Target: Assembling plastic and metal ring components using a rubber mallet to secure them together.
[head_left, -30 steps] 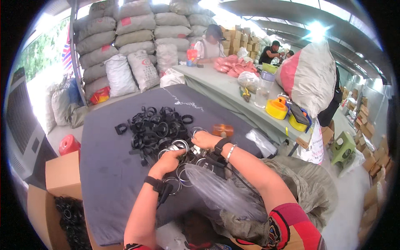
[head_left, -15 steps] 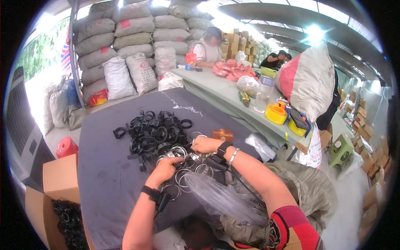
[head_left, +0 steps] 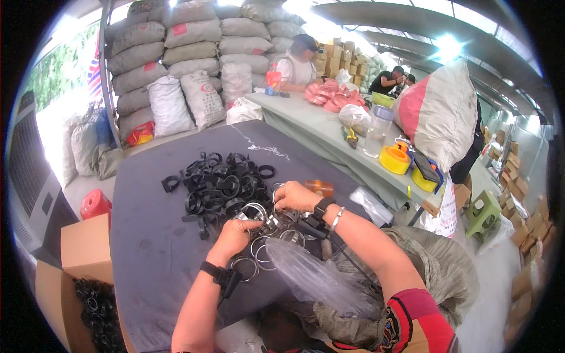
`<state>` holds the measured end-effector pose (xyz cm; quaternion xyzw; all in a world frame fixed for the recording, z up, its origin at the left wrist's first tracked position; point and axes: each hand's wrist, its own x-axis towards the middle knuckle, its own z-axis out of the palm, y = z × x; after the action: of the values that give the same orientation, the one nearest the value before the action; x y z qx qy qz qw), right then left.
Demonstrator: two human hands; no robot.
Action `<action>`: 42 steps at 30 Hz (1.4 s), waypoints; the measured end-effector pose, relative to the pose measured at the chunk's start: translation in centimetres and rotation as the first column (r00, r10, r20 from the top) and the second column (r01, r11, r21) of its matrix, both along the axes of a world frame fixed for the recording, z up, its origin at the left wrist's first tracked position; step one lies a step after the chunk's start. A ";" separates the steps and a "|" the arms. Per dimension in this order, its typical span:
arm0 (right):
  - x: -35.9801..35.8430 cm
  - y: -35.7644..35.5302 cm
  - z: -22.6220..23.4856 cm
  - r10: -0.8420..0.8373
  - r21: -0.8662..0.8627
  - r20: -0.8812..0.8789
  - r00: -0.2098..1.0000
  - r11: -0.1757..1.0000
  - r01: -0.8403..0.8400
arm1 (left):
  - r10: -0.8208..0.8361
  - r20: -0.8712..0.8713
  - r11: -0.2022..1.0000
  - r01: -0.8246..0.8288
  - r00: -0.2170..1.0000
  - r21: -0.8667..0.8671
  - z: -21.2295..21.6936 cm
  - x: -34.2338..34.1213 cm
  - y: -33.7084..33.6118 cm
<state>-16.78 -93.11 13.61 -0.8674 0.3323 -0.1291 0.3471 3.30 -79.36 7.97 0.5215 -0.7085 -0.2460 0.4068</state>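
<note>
My left hand (head_left: pixel 234 236) is closed, thumb and fingers pinching a shiny metal ring (head_left: pixel 255 209). Just right of it my right hand (head_left: pixel 295 197) is closed on another metal ring (head_left: pixel 276 189), partly hidden by the fingers. Several loose metal rings (head_left: pixel 244 269) lie below and between the hands, some overlapping. Beyond them spreads a heap of black ring-shaped clamps (head_left: pixel 220 182) on the dark cloth-covered table (head_left: pixel 153 253). A clear plastic bag (head_left: pixel 312 270) lies near the rings, under my right forearm.
An amber cylinder (head_left: pixel 318 187) and a clear plastic wrapper (head_left: pixel 372 206) lie right of my hands. At the left stands a cardboard box (head_left: pixel 53 300) holding black parts. A long bench (head_left: pixel 306 123) carries yellow tape rolls (head_left: pixel 395 159) and pink pieces; a co-worker (head_left: pixel 300 65) sits behind it.
My right hand has risen slightly away from the rings, still pinching one. My left hand has barely moved. The co-worker's head has shifted slightly.
</note>
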 end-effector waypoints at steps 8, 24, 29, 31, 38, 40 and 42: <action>-0.6 0.2 -2.2 -0.024 -0.208 0.261 0.965 0.975 0.081 | 0.115 0.148 0.993 -0.116 0.982 -0.004 -0.8 -1.2 -0.5; -2.0 7.6 -1.5 0.054 -0.590 0.150 0.987 0.806 0.046 | -0.040 0.064 0.985 0.029 0.997 0.170 -0.5 -0.5 -0.6; -2.0 11.5 -7.0 0.181 -0.706 -0.189 0.965 0.658 -0.261 | -0.057 -0.047 0.986 0.064 0.997 0.156 -0.6 -1.0 -0.1; -1.6 11.6 -8.1 0.088 -0.794 -0.162 0.983 0.580 -0.183 | -0.081 -0.174 0.967 0.120 0.981 0.226 -0.3 -1.0 0.2; 3.6 11.4 -6.4 -0.008 -0.731 0.116 0.993 0.676 0.091 | 0.035 -0.564 0.926 0.186 0.825 0.329 0.4 -1.6 0.7; 4.3 11.8 -6.3 -0.067 -0.654 0.180 0.981 0.737 0.170 | 0.041 -0.583 0.933 0.177 0.811 0.313 0.1 -1.4 0.6; 4.6 11.1 -6.9 -0.097 -0.629 0.166 0.981 0.756 0.182 | 0.084 -0.594 0.925 0.159 0.800 0.344 -0.1 -1.4 0.6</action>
<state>-12.20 -82.03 6.68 -0.8967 0.3099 -0.3136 0.0390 1.92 -78.73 7.89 0.4708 -0.4932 -0.5374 0.4963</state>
